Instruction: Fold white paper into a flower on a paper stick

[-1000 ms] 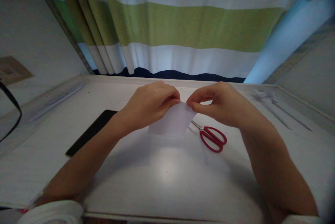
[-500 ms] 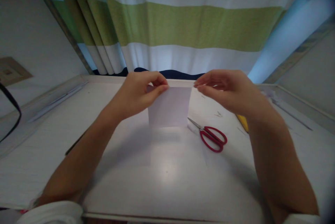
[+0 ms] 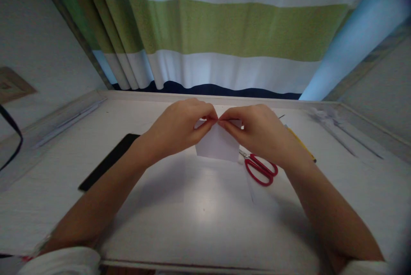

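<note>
A small white sheet of paper (image 3: pixel 216 144) hangs upright above the table, gripped along its top edge. My left hand (image 3: pixel 181 127) pinches that edge between thumb and fingers. Right beside it, my right hand (image 3: pixel 253 131) pinches the same edge, and the fingertips of both hands meet near the middle. Behind the paper's lower right corner, red-handled scissors (image 3: pixel 261 170) lie on the table, their blades mostly hidden by the paper and my right hand.
A flat black object (image 3: pixel 111 161) lies on the white table (image 3: pixel 205 232) beside my left forearm. Past my right wrist is a yellow object (image 3: pixel 302 144). Clear plastic-like material (image 3: pixel 330 123) rests at the far right. A striped curtain (image 3: pixel 224 31) hangs behind the table.
My right hand has moved left and now pinches the paper's top edge beside my left hand. My left hand and the paper have shifted slightly right and down, uncovering more of the black object.
</note>
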A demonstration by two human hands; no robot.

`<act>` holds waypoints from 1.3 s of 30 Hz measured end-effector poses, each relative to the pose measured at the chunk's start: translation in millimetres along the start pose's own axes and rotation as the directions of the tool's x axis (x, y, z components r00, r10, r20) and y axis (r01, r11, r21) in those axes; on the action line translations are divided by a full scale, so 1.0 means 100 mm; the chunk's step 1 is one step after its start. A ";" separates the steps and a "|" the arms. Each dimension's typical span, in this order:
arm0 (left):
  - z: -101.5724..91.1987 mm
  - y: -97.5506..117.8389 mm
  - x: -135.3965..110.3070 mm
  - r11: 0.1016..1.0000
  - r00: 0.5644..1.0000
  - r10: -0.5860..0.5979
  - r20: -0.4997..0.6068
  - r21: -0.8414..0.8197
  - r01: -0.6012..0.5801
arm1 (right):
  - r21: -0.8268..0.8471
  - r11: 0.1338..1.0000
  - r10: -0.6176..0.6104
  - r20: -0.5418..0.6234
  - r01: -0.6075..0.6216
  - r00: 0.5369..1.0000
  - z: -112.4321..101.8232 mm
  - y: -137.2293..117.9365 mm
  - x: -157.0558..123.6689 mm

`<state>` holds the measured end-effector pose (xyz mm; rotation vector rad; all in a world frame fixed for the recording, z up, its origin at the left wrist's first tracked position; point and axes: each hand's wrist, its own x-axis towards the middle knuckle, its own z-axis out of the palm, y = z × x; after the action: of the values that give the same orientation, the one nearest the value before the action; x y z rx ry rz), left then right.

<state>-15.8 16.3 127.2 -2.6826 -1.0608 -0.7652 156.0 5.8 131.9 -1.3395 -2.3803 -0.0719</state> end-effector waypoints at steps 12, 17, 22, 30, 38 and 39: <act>-0.02 -0.04 0.00 0.999 0.999 0.030 0.010 0.017 -0.031 | 0.039 0.998 -0.049 -0.076 0.052 0.996 -0.09 0.09 -0.04; -0.05 -0.04 0.00 0.999 0.999 0.032 0.002 0.023 -0.033 | 0.077 0.995 -0.050 -0.096 0.057 0.994 -0.13 0.14 -0.07; -0.07 -0.09 0.00 0.998 1.000 -0.010 -0.011 0.059 0.011 | 0.110 0.993 -0.013 -0.144 0.029 0.989 -0.17 0.25 -0.10; -0.09 -0.33 -0.04 0.979 0.981 -0.163 -0.105 0.109 0.174 | 0.226 0.969 0.167 -0.318 -0.097 0.933 -0.36 0.38 -0.18; 0.02 -0.06 0.01 0.869 0.981 -0.192 -0.037 -0.470 0.152 | 0.303 0.949 -0.051 -0.129 0.088 0.990 -0.15 0.28 -0.06; 0.03 -0.05 0.01 0.865 0.987 -0.160 -0.008 -0.483 0.136 | 0.309 0.945 -0.076 -0.113 0.108 0.991 -0.14 0.26 -0.05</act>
<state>-16.9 21.5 124.6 -2.9815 -1.2103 -1.2673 183.9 12.6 138.7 -1.0506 -2.2542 0.2023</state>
